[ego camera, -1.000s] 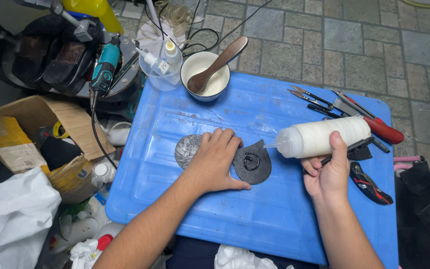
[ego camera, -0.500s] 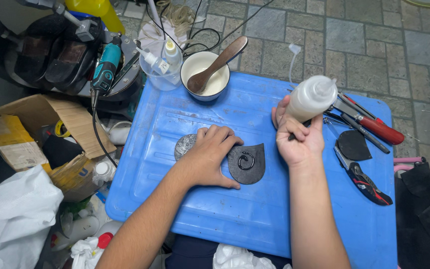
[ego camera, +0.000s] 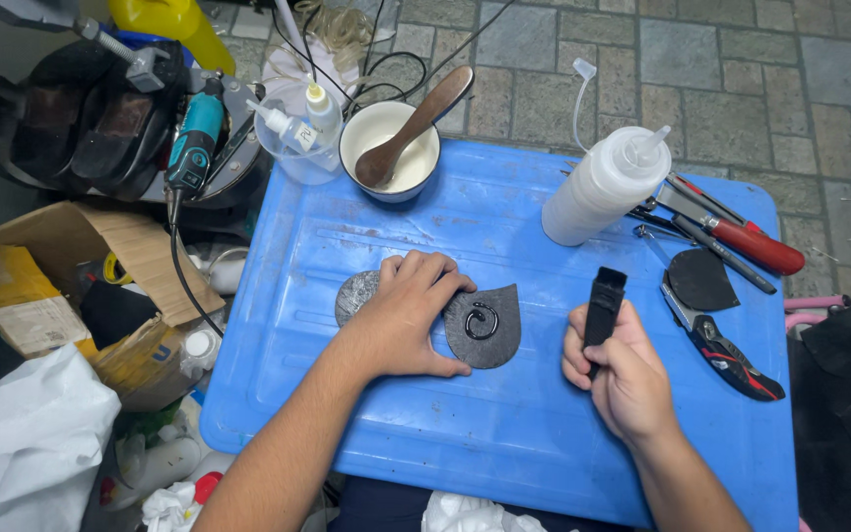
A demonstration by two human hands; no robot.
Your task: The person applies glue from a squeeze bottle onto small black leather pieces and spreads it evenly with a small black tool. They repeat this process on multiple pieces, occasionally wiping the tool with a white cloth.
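L hand (ego camera: 408, 313) lies flat, fingers (ego camera: 424, 268) spread and loose, palm down on a dark heel-shaped rubber piece (ego camera: 485, 325) at the middle of the blue table (ego camera: 504, 433); thumb runs along its lower edge. Piece has a curled bead of glue on top. A grey round piece (ego camera: 355, 293) sticks out just left of that hand, touching it. R hand (ego camera: 621, 372) is closed in a fist round a black flat brush (ego camera: 603, 307), held upright, near the rubber piece but apart. White squeeze bottle (ego camera: 603, 187) stands behind, cap off, no label visible. Torn brown carton (ego camera: 71, 286) w/ yellow patches sits off the table's left edge.
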